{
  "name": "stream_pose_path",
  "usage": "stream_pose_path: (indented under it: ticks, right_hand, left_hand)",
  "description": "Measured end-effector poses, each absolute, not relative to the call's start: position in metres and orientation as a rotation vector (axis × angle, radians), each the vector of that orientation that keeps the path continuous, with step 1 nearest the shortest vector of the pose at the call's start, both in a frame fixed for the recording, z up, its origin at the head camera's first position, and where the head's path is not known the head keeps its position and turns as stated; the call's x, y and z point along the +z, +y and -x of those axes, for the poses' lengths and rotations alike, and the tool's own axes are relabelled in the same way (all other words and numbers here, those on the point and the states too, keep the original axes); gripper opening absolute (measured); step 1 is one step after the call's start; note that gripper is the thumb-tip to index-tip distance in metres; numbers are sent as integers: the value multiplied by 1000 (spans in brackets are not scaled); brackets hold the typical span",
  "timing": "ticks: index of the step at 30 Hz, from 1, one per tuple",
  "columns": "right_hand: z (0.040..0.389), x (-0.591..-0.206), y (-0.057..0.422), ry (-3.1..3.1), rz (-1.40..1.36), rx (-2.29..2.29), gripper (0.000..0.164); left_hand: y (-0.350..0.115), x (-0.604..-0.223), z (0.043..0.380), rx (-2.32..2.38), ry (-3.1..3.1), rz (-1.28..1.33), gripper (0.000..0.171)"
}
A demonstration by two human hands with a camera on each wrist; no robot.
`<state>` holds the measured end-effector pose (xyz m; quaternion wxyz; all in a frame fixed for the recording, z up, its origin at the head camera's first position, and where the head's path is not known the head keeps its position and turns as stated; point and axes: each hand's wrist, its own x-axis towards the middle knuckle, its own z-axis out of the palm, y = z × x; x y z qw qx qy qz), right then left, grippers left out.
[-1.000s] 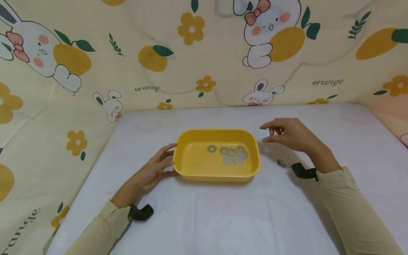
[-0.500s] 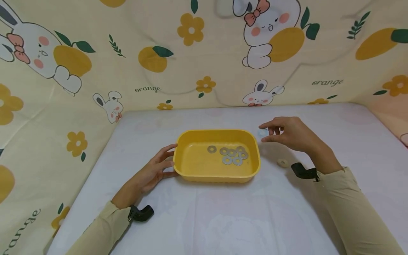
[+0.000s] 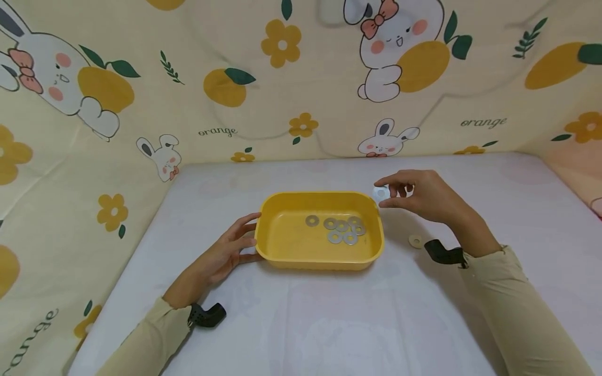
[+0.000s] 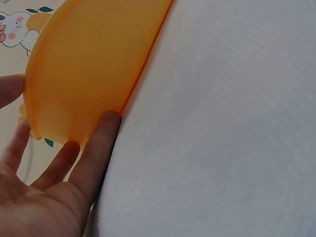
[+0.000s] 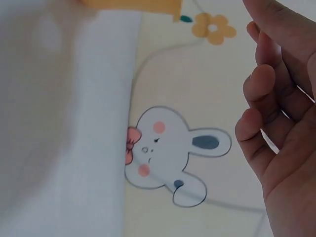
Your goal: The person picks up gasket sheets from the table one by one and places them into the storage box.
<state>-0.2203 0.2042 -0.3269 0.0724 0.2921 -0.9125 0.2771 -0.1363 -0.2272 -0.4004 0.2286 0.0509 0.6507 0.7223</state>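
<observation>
A yellow plastic tray [image 3: 282, 245] holds several flat metal washers [image 3: 335, 237], some overlapping, mostly right of its middle. My left hand [image 3: 224, 253] is at the tray's left end, fingers spread and fairly straight; the left wrist view shows fingertips against its outer wall [image 4: 84, 69]. Beside the tray's upper right corner, my right hand [image 3: 425, 196] pinches a shiny washer [image 3: 381, 194] between thumb and fingertips. In the right wrist view the other fingers [image 5: 259, 81] curl loosely, and the washer is out of sight.
One more washer [image 3: 416, 241] lies on the white tabletop [image 3: 329, 318], right of the tray and close to the black right wrist camera [image 3: 443, 253]. Patterned cloth [image 3: 263, 120] rises behind the table and at its left side.
My right hand has moved slightly left with the pinched washer, up to the tray's right rim. The washer on the table looks paler than at first. My left hand and the tray stay put.
</observation>
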Motion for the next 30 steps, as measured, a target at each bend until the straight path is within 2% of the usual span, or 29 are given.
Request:
stream_pose_path:
  ticks: [30]
  right_hand:
    - [226, -297, 149, -2723, -1101, 904, 32]
  left_hand:
    - [-226, -398, 136, 1984, 1803, -135, 63]
